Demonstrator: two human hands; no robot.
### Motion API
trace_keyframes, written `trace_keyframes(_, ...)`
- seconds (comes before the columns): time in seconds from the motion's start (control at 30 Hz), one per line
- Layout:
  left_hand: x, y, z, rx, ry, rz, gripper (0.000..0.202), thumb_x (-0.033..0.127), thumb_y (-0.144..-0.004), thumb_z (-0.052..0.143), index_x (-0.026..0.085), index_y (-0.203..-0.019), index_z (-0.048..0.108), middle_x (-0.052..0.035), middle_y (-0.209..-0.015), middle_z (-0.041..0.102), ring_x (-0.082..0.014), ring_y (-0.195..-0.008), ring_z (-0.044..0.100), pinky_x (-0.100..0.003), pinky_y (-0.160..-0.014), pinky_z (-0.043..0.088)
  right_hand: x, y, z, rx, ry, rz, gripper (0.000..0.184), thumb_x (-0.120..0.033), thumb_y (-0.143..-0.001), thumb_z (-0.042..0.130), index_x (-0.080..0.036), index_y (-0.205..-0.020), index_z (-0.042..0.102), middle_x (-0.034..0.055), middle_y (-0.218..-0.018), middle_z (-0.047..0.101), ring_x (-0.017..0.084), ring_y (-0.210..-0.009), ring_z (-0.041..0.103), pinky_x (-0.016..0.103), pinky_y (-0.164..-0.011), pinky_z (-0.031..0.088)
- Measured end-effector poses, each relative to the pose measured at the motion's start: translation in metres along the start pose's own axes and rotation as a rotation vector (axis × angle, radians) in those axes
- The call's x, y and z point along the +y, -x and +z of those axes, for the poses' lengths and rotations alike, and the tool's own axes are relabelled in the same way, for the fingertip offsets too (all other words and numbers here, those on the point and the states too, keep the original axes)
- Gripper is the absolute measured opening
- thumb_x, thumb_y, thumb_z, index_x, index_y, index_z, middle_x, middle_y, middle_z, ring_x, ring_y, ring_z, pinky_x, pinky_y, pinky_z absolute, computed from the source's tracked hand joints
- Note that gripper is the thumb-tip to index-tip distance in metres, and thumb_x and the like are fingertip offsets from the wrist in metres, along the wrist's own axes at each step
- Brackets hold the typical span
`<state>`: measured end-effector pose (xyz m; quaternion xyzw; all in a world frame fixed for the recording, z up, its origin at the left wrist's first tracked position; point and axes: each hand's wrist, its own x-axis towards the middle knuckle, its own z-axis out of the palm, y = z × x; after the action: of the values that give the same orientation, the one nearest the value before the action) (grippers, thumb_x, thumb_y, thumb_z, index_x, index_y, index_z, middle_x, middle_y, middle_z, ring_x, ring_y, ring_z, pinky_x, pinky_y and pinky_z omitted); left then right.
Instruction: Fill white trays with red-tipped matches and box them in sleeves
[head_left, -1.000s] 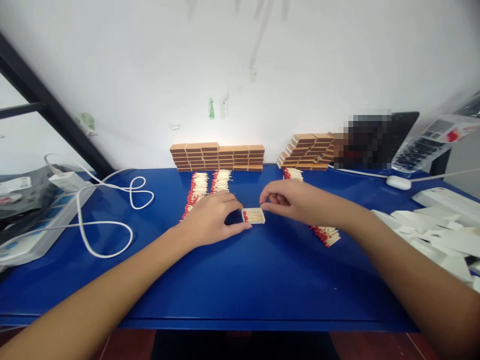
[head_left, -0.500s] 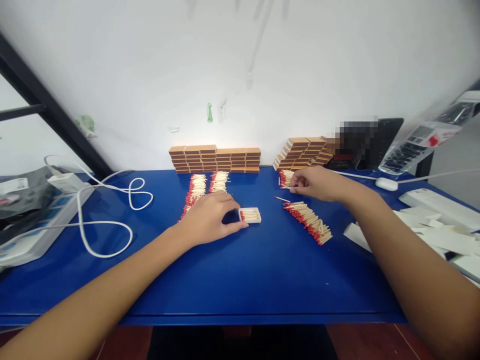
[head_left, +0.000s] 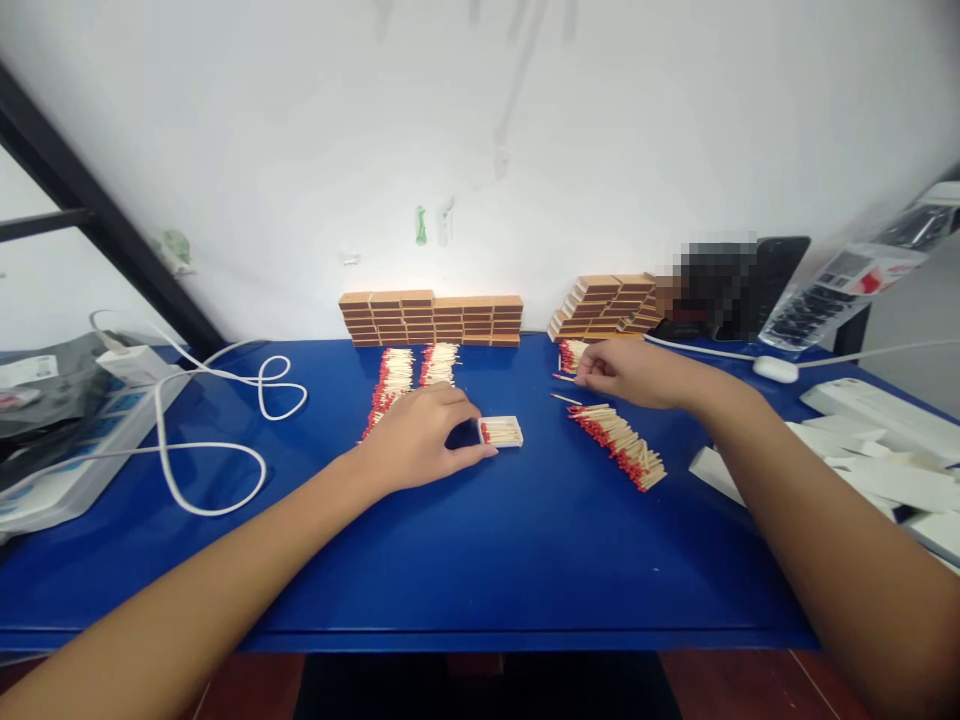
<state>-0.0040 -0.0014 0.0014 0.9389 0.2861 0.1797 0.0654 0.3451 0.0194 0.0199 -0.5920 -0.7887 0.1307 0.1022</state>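
Note:
My left hand (head_left: 427, 437) is curved round the left end of a small white matchbox tray (head_left: 519, 440), thumb at its near edge and a finger at the far one. Matchsticks (head_left: 501, 431) with red heads lie side by side in the tray. My right hand (head_left: 615, 370) pinches a matchstick (head_left: 564, 378), whose red head points left. Behind its fingers is a small match pile (head_left: 572, 355), partly hidden. A single matchstick (head_left: 565, 398) lies just nearer, above a slanting row of matches (head_left: 619, 447).
Two columns of matches (head_left: 395, 375) lie beyond my left hand. Stacked matchboxes (head_left: 431, 320) line the wall, with another stack (head_left: 604, 305) to the right. White cables (head_left: 210, 510) curl at left. White card pieces (head_left: 877, 470) and a plastic bottle (head_left: 832, 290) are at right.
My right hand has drawn slightly nearer and left of the small pile, and a matchstick now sticks out from its fingertips. My left hand and the tray stay in place.

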Motion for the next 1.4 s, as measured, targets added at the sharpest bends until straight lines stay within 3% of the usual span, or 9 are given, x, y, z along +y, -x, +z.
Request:
trace_keyframes(0.1,0.0,0.0,-0.001,0.014,-0.016,-0.022,0.033,0.051,-0.1,0.074,0.019,-0.107,0.078,-0.0094,-0.106,0.079,-0.0282,-0.104,0.074,-0.043,-0.094,0.059,-0.034,0.008,-0.002,-0.043,-0.047,-0.012,0.027,-0.049,-0.095,0.064,-0.024,-0.085,0.07,0.0056,-0.078,0.073,0.02,-0.068,0.061,0.034,-0.064,0.044)
trace_keyframes(0.27,0.001,-0.001,-0.001,0.015,-0.02,-0.028,0.034,0.05,-0.099,0.076,0.019,-0.11,0.078,-0.0091,-0.107,0.079,-0.0283,-0.105,0.074,-0.044,-0.094,0.059,-0.083,0.021,0.01,-0.089,-0.142,-0.166,0.024,-0.045,-0.099,0.061,-0.024,-0.094,0.069,0.0056,-0.086,0.073,0.02,-0.073,0.061,0.033,-0.065,0.043)
trace_keyframes(0.53,0.003,0.001,0.004,0.029,-0.014,0.021,0.036,0.052,-0.1,0.075,0.018,-0.11,0.078,-0.0094,-0.107,0.079,-0.0279,-0.101,0.073,-0.044,-0.091,0.06,-0.099,0.021,0.029,-0.108,-0.185,-0.228,0.014,-0.035,-0.1,0.062,-0.024,-0.093,0.068,0.0034,-0.086,0.071,0.019,-0.074,0.059,0.032,-0.065,0.038)
trace_keyframes(0.7,0.002,0.001,0.004,0.043,-0.006,0.016,0.034,0.051,-0.099,0.077,0.019,-0.108,0.078,-0.0086,-0.107,0.08,-0.0274,-0.102,0.074,-0.042,-0.091,0.06,-0.09,0.02,0.012,-0.039,-0.183,-0.183,0.021,-0.04,-0.1,0.061,-0.023,-0.091,0.068,0.0017,-0.077,0.069,0.017,-0.067,0.058,0.031,-0.063,0.039)
trace_keyframes(0.87,0.001,0.001,0.003,0.044,0.009,0.003,0.032,0.05,-0.098,0.077,0.019,-0.106,0.078,-0.0085,-0.107,0.079,-0.0275,-0.103,0.074,-0.042,-0.093,0.06,-0.063,0.015,-0.005,-0.011,-0.008,0.001,0.02,-0.039,-0.097,0.065,-0.022,-0.087,0.068,0.0044,-0.076,0.072,0.019,-0.066,0.062,0.033,-0.063,0.04)
trace_keyframes(1.07,0.001,0.0,0.003,0.035,0.004,-0.004,0.033,0.051,-0.099,0.076,0.019,-0.107,0.077,-0.0087,-0.107,0.079,-0.0276,-0.103,0.074,-0.043,-0.094,0.06,-0.043,0.007,0.0,-0.112,0.039,0.076,0.019,-0.039,-0.094,0.069,-0.022,-0.087,0.069,0.0066,-0.085,0.077,0.02,-0.071,0.065,0.033,-0.065,0.044)
trace_keyframes(1.23,0.0,0.0,0.002,0.016,0.004,-0.009,0.034,0.052,-0.099,0.075,0.018,-0.106,0.078,-0.009,-0.105,0.079,-0.0277,-0.103,0.074,-0.044,-0.094,0.06,-0.027,0.004,-0.001,-0.186,-0.012,0.114,0.007,-0.024,-0.089,0.066,-0.02,-0.089,0.072,0.0069,-0.088,0.079,0.02,-0.074,0.067,0.031,-0.066,0.046)
trace_keyframes(1.4,0.0,0.0,0.001,0.018,-0.014,-0.006,0.035,0.053,-0.1,0.074,0.018,-0.106,0.078,-0.0094,-0.106,0.078,-0.0284,-0.104,0.074,-0.044,-0.093,0.06,0.002,-0.001,-0.005,-0.115,0.059,0.11,0.012,-0.028,-0.088,0.067,-0.021,-0.086,0.076,0.0081,-0.089,0.081,0.023,-0.078,0.069,0.032,-0.068,0.046)
